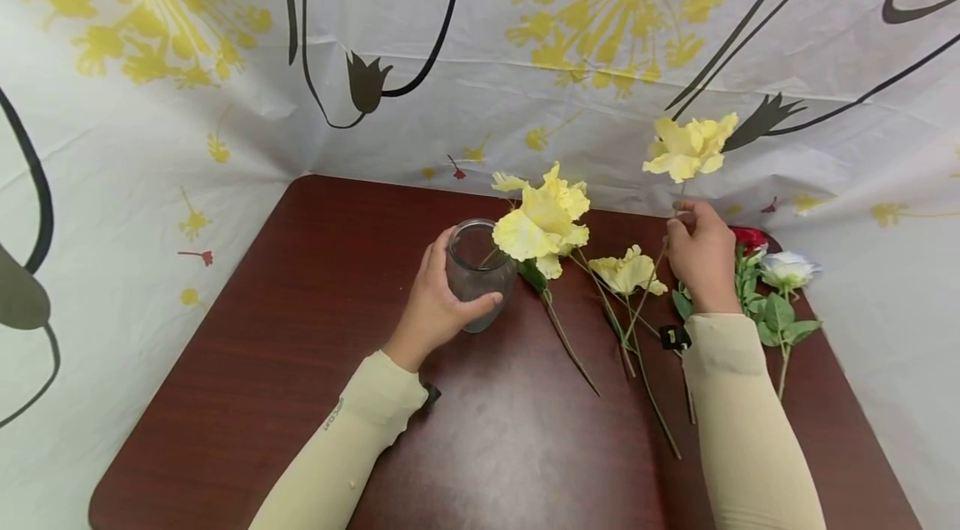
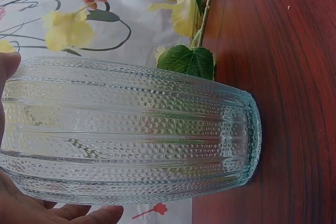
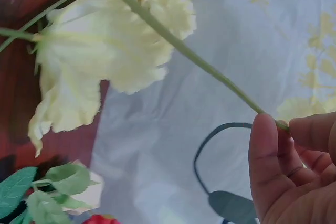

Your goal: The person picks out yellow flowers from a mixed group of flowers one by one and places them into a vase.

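My left hand (image 1: 435, 301) grips a ribbed, dimpled clear glass vase (image 1: 474, 317), its thumb across the front and its fingers round the far side. In the left wrist view, the vase (image 2: 136, 124) stands with its base on the table. A large yellow flower (image 1: 536, 217) overlaps the right of its rim, and a thin stem shows at the mouth. To the right, my right hand (image 1: 702, 255) pinches the stem of another yellow flower (image 1: 690, 148), bloom upward above the table. The right wrist view shows this green stem (image 3: 194, 59) between thumb and fingertips.
On the dark red table (image 1: 285, 330), a yellow flower (image 1: 626, 272) and several stems lie between the hands. A white rose (image 1: 787, 270) and a red flower (image 1: 748, 238) lie right of my right hand. A patterned white cloth (image 1: 465, 30) hangs behind the table.
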A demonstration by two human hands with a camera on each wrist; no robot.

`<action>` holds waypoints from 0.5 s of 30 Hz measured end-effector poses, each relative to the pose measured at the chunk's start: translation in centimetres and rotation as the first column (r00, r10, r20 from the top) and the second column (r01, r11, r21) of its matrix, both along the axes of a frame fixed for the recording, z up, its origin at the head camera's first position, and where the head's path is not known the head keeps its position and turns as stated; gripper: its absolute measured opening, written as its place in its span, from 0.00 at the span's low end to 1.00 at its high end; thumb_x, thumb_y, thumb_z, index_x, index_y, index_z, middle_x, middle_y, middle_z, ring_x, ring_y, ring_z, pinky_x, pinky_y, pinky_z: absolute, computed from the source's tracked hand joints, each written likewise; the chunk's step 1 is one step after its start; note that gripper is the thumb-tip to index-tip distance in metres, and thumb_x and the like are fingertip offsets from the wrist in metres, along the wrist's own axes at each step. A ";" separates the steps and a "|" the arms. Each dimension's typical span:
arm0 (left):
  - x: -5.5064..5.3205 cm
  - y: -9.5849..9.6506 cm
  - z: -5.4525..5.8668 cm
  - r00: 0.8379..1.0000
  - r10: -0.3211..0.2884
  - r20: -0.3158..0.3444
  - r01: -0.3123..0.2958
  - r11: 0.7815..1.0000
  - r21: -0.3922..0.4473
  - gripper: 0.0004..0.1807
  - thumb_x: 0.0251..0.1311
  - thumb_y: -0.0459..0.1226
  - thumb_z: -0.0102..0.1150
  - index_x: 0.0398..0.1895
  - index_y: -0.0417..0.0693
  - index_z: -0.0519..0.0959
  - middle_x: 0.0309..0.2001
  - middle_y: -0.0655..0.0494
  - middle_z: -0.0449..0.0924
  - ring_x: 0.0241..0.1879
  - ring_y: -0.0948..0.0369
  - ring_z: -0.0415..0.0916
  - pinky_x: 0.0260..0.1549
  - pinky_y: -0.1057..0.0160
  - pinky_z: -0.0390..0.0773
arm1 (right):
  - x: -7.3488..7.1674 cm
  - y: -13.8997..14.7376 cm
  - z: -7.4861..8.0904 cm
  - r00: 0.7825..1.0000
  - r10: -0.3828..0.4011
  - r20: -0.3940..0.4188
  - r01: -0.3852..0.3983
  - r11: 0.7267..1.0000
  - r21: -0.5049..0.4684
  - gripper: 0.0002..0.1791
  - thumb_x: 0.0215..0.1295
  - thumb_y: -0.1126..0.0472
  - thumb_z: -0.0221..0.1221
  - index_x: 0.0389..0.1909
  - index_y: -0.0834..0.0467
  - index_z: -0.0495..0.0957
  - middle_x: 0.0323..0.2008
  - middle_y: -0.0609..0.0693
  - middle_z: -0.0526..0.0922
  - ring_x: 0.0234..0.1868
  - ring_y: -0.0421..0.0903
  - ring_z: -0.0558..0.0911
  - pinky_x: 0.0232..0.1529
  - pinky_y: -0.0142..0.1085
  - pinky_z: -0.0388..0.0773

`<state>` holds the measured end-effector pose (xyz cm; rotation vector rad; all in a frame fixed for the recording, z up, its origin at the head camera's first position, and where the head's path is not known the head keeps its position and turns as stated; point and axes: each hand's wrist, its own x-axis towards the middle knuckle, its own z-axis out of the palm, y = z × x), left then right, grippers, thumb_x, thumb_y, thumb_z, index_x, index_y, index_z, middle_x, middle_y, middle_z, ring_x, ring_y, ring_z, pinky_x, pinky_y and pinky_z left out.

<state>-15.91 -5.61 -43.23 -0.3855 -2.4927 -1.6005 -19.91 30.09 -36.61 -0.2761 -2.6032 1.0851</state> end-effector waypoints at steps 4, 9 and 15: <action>0.0 0.0 0.0 1.000 0.001 -0.001 -0.001 1.000 0.001 0.59 0.44 0.56 0.76 0.78 0.60 0.51 0.68 0.49 0.60 0.61 0.55 0.67 0.54 0.44 0.72 | 0.4 -1.0 0.5 0.998 0.023 -0.064 -0.023 1.000 -0.003 0.19 0.76 0.58 0.47 0.63 0.57 0.73 0.43 0.56 0.81 0.29 0.34 0.78 0.26 0.27 0.73; 0.0 0.0 0.0 1.000 -0.007 0.000 0.007 1.000 0.006 0.59 0.45 0.56 0.76 0.77 0.61 0.51 0.68 0.47 0.60 0.61 0.55 0.67 0.53 0.44 0.73 | 1.1 -2.5 0.6 0.987 0.070 -0.143 -0.079 0.995 -0.058 0.17 0.76 0.58 0.49 0.61 0.57 0.74 0.41 0.54 0.81 0.30 0.41 0.82 0.25 0.26 0.76; 0.0 0.0 0.1 1.000 -0.002 0.002 0.002 1.000 0.006 0.59 0.44 0.56 0.76 0.77 0.62 0.51 0.67 0.51 0.61 0.60 0.55 0.67 0.53 0.44 0.73 | 2.2 -4.6 0.8 0.965 0.167 -0.201 -0.202 0.966 -0.164 0.17 0.76 0.59 0.49 0.61 0.57 0.73 0.43 0.50 0.79 0.37 0.44 0.82 0.36 0.30 0.81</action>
